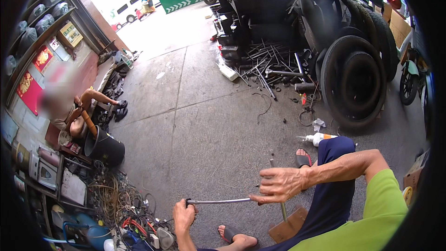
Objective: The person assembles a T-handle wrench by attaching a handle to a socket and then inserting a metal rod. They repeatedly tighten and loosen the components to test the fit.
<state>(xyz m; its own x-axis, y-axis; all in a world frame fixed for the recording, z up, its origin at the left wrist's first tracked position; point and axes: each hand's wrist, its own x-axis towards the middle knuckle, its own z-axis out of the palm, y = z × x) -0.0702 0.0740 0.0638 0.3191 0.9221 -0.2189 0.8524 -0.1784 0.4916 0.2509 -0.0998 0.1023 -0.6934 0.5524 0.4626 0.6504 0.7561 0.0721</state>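
Left hand (pixel 184 214): fingers curled shut around the black-capped end of a thin metal rod (pixel 218 201), low in the view, just above the person's own sandalled foot (pixel 237 239). The rod runs level toward the right.

Right hand (pixel 280 184): lies over the rod's far end, fingers loosely bent and spread, fingertips touching the bar. Whether they close fully round it cannot be told. A second thin rod (pixel 278 186) passes behind this hand, slanting down to a brown wooden block (pixel 289 225) on the concrete floor (pixel 209 125).

Both hands sit in front of the person's knee, dark blue trousers (pixel 334 190), green sleeve (pixel 381 209).

Nearby: white squeeze bottle (pixel 318 138) with an orange band lying on the floor past the knee. Large black tyre (pixel 354 81) leaning upright behind it, scattered metal rods (pixel 269 65) beside. At left, another person (pixel 69 111) seated by a black bucket (pixel 104 148); tangle of cables (pixel 116 200) below.
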